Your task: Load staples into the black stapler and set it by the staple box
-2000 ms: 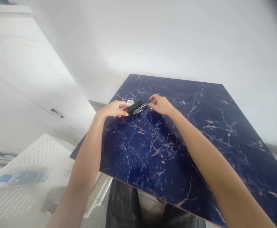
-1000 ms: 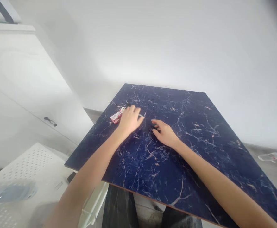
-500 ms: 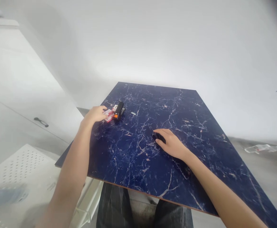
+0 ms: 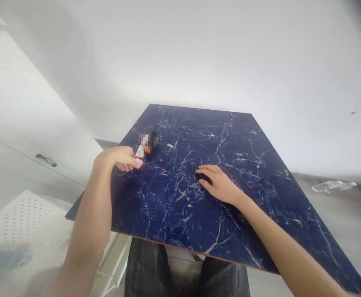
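Note:
At the left side of the blue marbled tabletop point(image 4: 180, 214), my left hand point(image 4: 124, 157) pinches a red and white card point(image 4: 138, 162). Another red and white card point(image 4: 140, 152) lies just beyond it, beside a dark object with an orange part point(image 4: 151, 142) that is partly pixelated. A small pale piece point(image 4: 170, 146) rests to the right of that object. Near the middle of the tabletop, my right hand point(image 4: 219, 183) curls over a small black object point(image 4: 204, 178), partly hidden under the palm and fingers.
White cabinet with a dark handle point(image 4: 46, 160) at the left. Below it stands a white perforated surface point(image 4: 25, 218) with a blurred bluish item point(image 4: 5, 259). A clear plastic bottle point(image 4: 334, 186) lies beyond the table's right edge.
My left hand has drawn back toward me, pulling a card away from the dark object. My right hand stays on the black object. The view has shifted slightly.

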### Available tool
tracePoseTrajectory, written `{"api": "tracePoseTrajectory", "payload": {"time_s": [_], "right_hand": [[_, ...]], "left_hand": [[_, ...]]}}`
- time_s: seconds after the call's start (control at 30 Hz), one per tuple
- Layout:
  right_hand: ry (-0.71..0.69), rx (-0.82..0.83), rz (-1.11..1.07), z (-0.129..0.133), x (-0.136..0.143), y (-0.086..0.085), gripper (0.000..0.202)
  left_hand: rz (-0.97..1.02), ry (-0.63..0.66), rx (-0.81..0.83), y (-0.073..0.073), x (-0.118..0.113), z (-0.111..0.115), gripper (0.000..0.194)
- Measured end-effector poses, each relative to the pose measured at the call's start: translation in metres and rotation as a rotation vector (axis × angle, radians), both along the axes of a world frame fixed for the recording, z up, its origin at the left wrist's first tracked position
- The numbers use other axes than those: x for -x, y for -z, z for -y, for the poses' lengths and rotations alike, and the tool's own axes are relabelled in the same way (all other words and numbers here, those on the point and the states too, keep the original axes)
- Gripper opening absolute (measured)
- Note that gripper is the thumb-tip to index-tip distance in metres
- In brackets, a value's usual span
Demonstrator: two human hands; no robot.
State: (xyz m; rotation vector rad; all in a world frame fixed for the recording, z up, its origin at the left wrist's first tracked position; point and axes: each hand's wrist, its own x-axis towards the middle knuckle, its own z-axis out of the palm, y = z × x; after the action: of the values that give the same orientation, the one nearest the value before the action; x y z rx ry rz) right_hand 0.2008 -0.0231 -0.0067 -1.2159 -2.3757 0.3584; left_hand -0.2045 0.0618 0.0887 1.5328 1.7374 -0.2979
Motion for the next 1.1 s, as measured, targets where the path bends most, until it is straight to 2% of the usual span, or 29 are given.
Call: {"api": "tracePoseTrajectory", "payload": {"time_s": [0.13,0.23,0.3,0.37,0.43,0.47,0.53,0.6,0.67,0.77,0.83,0.97,1.1], "right_hand": [[0.002,-0.005,0.004,0.001,0.001,-0.002,0.034],[0.001,0.0,0.008,0.002,0.001,-0.002,0.033],[0.003,0.006,0.004,0.002,0.001,-0.002,0.033],[0.005,0.008,-0.003,0.002,0.002,-0.001,0.034],[0.005,0.009,-0.003,0.003,0.003,-0.002,0.035],[0.006,0.01,0.0,0.003,0.003,-0.002,0.037],[0.023,0.012,0.009,0.005,0.003,-0.005,0.045],[0.059,0.005,0.031,0.008,0.001,-0.009,0.058],[0.108,-0.007,0.069,0.013,-0.002,-0.012,0.074],[0.157,-0.008,0.115,0.022,-0.007,-0.011,0.086],[0.13,0.022,0.131,0.027,-0.007,-0.007,0.093],[0.03,0.114,0.151,0.029,0.0,0.002,0.112],[0.011,0.132,0.15,0.025,0.001,0.006,0.112]], "left_hand": [[0.069,-0.04,-0.085,0.003,-0.012,0.004,0.092],[0.163,0.024,-0.151,0.0,-0.018,0.008,0.092],[0.27,0.092,-0.252,-0.006,-0.027,0.011,0.091],[0.344,0.126,-0.46,-0.011,-0.044,0.015,0.084],[0.37,0.141,-0.745,-0.009,-0.071,0.023,0.064],[0.373,0.163,-0.888,-0.004,-0.088,0.028,0.053],[0.414,0.279,-1.031,0.015,-0.125,0.042,0.041],[0.39,0.482,-1.079,0.04,-0.157,0.059,0.045],[0.31,0.641,-1.065,0.065,-0.179,0.073,0.065],[0.234,0.711,-0.953,0.088,-0.19,0.084,0.07],[0.225,0.768,-0.904,0.093,-0.188,0.084,0.069],[0.24,0.86,-0.861,0.092,-0.181,0.077,0.067],[0.245,0.904,-0.839,0.089,-0.178,0.073,0.066]]}}
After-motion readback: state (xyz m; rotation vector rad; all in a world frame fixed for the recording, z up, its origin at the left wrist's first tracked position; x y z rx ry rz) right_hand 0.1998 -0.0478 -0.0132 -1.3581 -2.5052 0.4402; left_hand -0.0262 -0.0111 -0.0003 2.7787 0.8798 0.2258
